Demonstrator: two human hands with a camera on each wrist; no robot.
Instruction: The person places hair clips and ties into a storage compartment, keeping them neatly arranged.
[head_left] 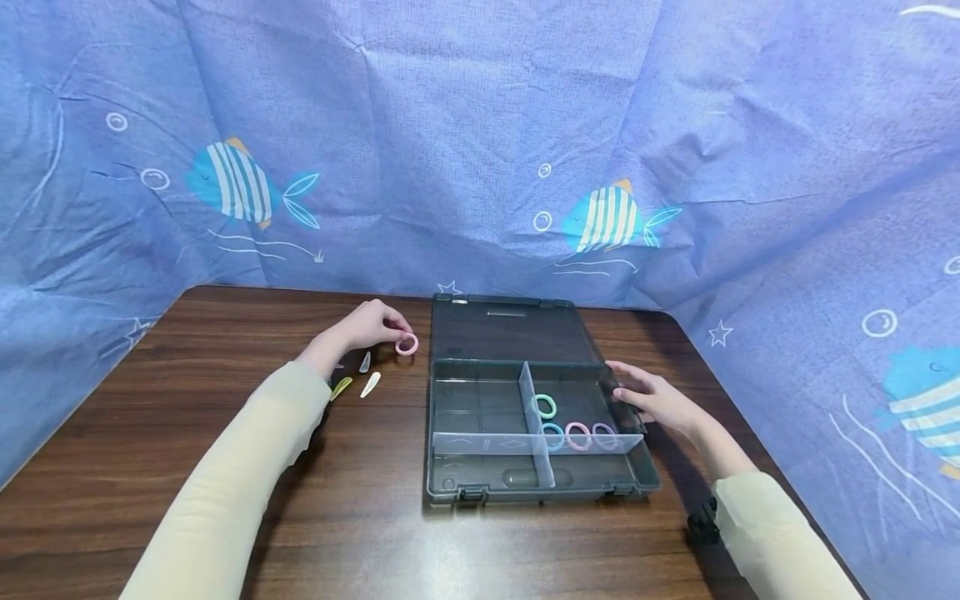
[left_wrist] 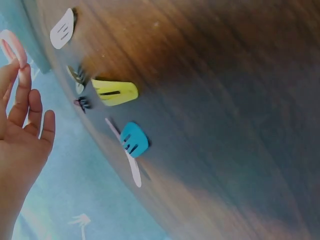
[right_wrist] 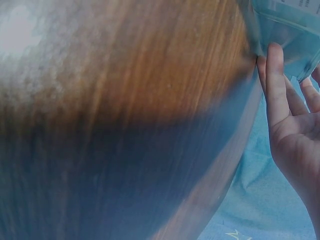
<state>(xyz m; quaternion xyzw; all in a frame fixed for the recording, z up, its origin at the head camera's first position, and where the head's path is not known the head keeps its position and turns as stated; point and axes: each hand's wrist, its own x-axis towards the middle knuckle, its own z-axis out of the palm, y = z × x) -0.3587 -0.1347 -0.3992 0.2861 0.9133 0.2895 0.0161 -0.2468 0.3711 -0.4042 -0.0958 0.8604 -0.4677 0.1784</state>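
My left hand (head_left: 369, 323) pinches a pink hair tie (head_left: 407, 344) between thumb and fingertips, over the table left of the box. Below that hand lie a white hair clip (head_left: 371, 384), a yellow hair clip (left_wrist: 116, 92) and a blue hair clip (left_wrist: 134, 140). A dark translucent divided box (head_left: 480, 494) stands with its lid (head_left: 502, 329) laid back. My right hand (head_left: 660, 402) grips the box's right wall, with fingertips over the rim. In the upper right compartment are a green hair tie (head_left: 546, 407), a blue one, a pink one and a purple hair tie (head_left: 603, 435).
Clear dividers (head_left: 480, 443) split the box into compartments. The wooden table (head_left: 360, 533) reaches back to a blue fish-print cloth (head_left: 465, 150), which also hangs at both sides. More small clips (left_wrist: 77, 75) lie near the left hand.
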